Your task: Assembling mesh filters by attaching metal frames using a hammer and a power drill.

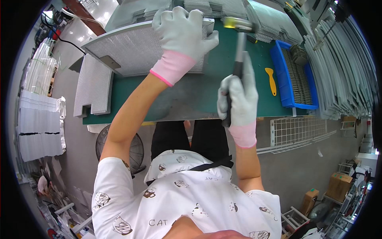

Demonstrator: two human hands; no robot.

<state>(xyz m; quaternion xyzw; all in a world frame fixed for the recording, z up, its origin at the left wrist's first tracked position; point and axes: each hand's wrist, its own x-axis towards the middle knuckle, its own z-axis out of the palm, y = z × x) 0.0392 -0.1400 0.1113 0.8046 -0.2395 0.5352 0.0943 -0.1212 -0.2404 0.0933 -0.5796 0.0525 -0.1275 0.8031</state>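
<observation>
My left hand (179,34), in a white glove with a pink cuff, is closed over the upper edge of a framed metal mesh panel (131,47). The panel stands tilted on the green work table (159,97), with a small grey plate near its lower left corner. In my right hand (240,95), gloved alike, is a hammer (241,46), its fingers wrapped round the black grip. The hammer's head, with a yellow face, is up beside the panel's right end and slightly blurred.
On the right, a blue bin (284,75) holds many small metal pieces beside a yellow scraper (271,81). Stacked mesh sheets (274,22) line the far side. Another mesh panel (93,85) lies at the left edge. A black fan (137,153) stands below.
</observation>
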